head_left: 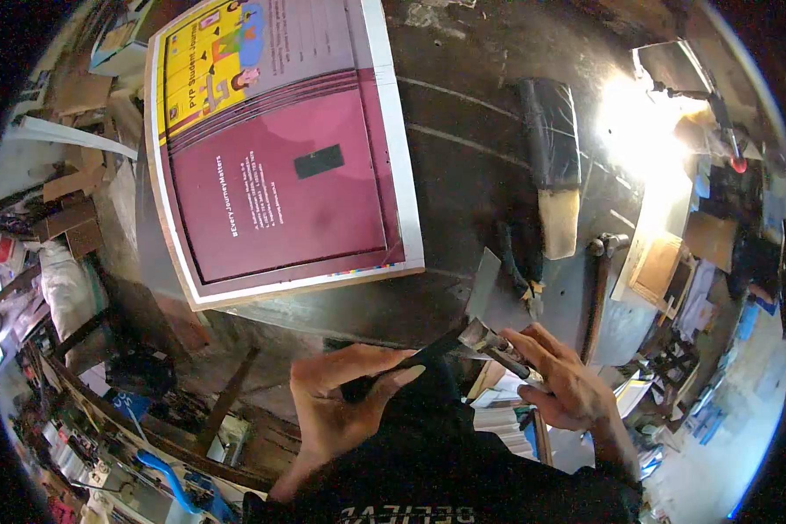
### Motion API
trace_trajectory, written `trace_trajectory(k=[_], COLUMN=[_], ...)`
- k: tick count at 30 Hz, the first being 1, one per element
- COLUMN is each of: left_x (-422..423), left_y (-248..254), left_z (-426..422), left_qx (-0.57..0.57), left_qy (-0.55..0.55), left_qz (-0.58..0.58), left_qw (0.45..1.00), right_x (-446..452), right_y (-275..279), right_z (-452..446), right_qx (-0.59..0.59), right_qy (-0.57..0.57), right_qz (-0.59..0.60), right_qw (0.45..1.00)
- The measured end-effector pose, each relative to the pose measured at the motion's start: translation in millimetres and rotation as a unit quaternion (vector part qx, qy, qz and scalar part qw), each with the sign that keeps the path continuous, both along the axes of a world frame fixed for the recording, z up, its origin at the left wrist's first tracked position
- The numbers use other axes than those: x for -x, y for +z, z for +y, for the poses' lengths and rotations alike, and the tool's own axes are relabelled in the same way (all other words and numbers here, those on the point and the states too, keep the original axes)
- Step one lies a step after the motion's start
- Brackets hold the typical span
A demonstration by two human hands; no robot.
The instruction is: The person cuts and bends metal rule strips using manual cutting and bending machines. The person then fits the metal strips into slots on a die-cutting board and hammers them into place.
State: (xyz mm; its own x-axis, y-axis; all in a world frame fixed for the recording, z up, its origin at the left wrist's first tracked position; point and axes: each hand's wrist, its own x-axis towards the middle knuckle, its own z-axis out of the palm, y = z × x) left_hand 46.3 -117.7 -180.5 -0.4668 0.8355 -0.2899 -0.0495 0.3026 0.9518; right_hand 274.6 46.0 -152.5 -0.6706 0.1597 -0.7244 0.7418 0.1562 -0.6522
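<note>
Before the shirt [410,454], at lower centre: left hand [345,397], thumb and fingers pinched together on a dark strip [441,349]. Right hand [563,375], fingers curled and closed about a metal tool [503,355]; exact type not legible.

Principal relation: strip between the hands, long axis running from the left hand's fingertips rightward and slightly up. Tool set across it, long axis sloping from its head down to the right palm. Head of tool at the strip's far end, overlapping in view; whether touching, cannot tell. Left hand grips the strip; right hand nearer its far end.

Just beyond the head, on the worktop [450,157]: one thin plate [484,284], slanting up to the right. Beside it, one dark-handled implement [513,262], tip toward the right hand. These two stand closest in the way on the far side.

Farther right: one hammer [596,301], handle toward the wearer. Above: one black-wrapped block [552,140], tan end nearer the hands.

Upper left, well apart from the right hand: one board [288,210], purple and yellow print, white border. Upper right: one bright light [642,113]; beneath it, one wooden box [658,272].
</note>
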Motion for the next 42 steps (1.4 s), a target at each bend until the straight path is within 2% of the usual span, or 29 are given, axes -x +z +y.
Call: trace_trajectory(k=[4, 7, 9, 14, 16, 17, 18, 19, 20, 21, 22, 23, 24, 26, 28, 32, 34, 37, 42], left_x=[-3, -2, -1, -3, -5, -7, -8, -8, -6, -3, -1, -3, -3, -4, -7, -12, -12, -9, -9], left_y=[-2, -4, -2, -4, -9, -17, -29, -40, -49, -58, -66, -74, -78, -84, -86, -90, -90, -89, -91], left_z=[-2, -5, -4, -6, -9, -10, -10, -9, -6, -2, 1, 4, 7, 11, 11, 7, 5, 7, 9], left_qx=[0.03, 0.039, 0.049, 0.059, 0.074, 0.076, 0.018, -0.041, -0.041, -0.025, -0.005, 0.004, 0.008, -0.014, -0.007, -0.004, 0.003, 0.003, -0.013], left_qy=[0.012, 0.005, -0.001, -0.005, 0.015, 0.02, 0.053, 0.084, 0.087, 0.102, 0.116, 0.122, 0.125, 0.101, 0.1, 0.078, 0.082, 0.082, 0.071], left_qz=[-0.005, -0.024, -0.016, -0.001, -0.06, -0.058, 0.021, 0.1, 0.101, 0.235, 0.364, 0.397, 0.397, 0.433, 0.444, 0.429, 0.427, 0.436, 0.419], left_qw=[0.999, 0.999, 0.999, 0.998, 0.995, 0.995, 0.998, 0.991, 0.99, 0.966, 0.924, 0.91, 0.909, 0.895, 0.891, 0.9, 0.9, 0.896, 0.905], right_x=[1, 2, 3, 0, 0, -1, -2, -6, -13, -19, -24, -28, -32, -40, -54, -76, -75, -84, -80], right_y=[-11, -10, -13, -20, -22, -22, -22, -22, -25, -28, -31, -35, -37, -40, -50, -64, -69, -75, -76], right_z=[-2, -6, -7, -7, -8, -10, -13, -14, -14, -12, -10, -8, -6, 2, 6, 6, 7, 9, 6], right_qx=[0.005, -0.016, 0.007, 0.015, 0.009, -0.041, -0.089, -0.088, -0.137, -0.186, -0.185, -0.205, -0.224, -0.274, -0.337, -0.348, -0.282, -0.328, -0.349], right_qy=[-0.019, -0.027, -0.023, -0.021, -0.01, -0.015, -0.022, -0.02, -0.029, -0.035, -0.031, -0.095, -0.158, -0.146, -0.129, -0.148, -0.231, -0.173, -0.206], right_qz=[0.013, -0.019, -0.085, -0.072, -0.06, -0.03, 0.0, 0.001, 0.0, -0.001, 0.0, -0.02, -0.041, -0.078, 0.001, 0.0, -0.017, -0.018, -0.009], right_qw=[1.0, 0.999, 0.996, 0.997, 0.998, 0.999, 0.996, 0.996, 0.99, 0.982, 0.982, 0.974, 0.961, 0.947, 0.933, 0.926, 0.931, 0.929, 0.914])
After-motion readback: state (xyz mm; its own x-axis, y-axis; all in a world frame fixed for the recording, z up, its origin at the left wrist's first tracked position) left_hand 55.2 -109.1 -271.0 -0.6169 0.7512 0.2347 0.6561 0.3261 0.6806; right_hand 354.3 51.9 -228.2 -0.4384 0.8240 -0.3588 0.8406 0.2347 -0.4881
